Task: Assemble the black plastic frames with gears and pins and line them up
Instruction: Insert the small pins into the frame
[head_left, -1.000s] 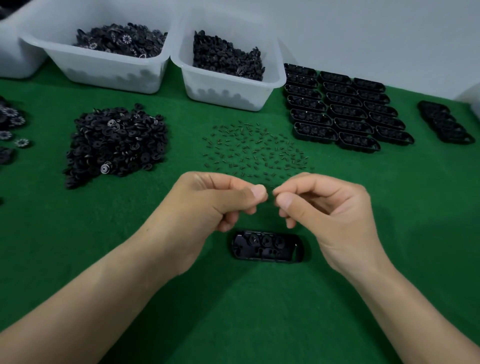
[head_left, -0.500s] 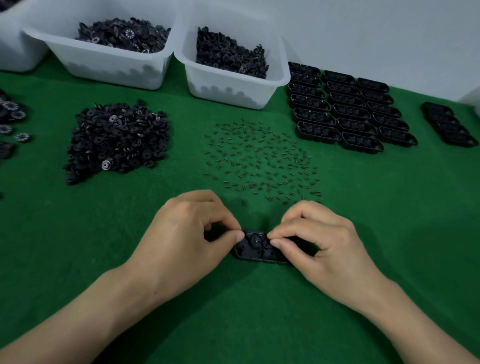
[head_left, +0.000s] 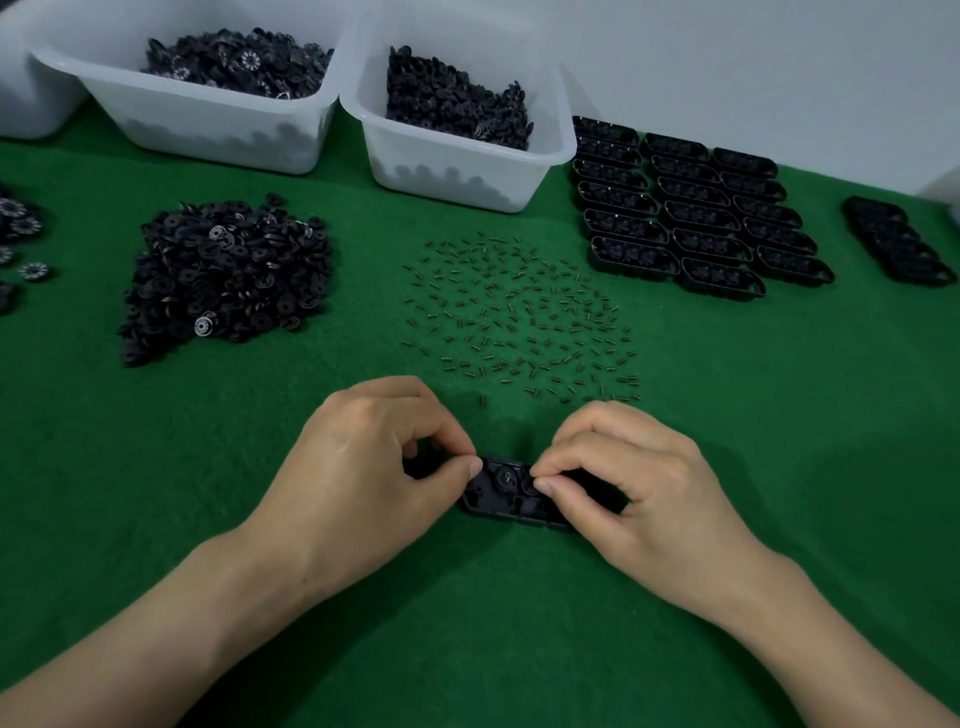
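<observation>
One oblong black frame (head_left: 488, 500), a gear (head_left: 504, 475) seated inside, lies on the green tabletop (head_left: 779, 467). The left hand (head_left: 374, 467) and right hand (head_left: 639, 488) pinch it with curled fingers (head_left: 558, 486). Behind stand two white bins (head_left: 208, 130) and three frame columns (head_left: 696, 218).

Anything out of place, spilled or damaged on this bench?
Nothing stands out. The left hand and right hand pinch the frame on the green mat; pins lie loosely spread, finished frames stand in even rows.
</observation>
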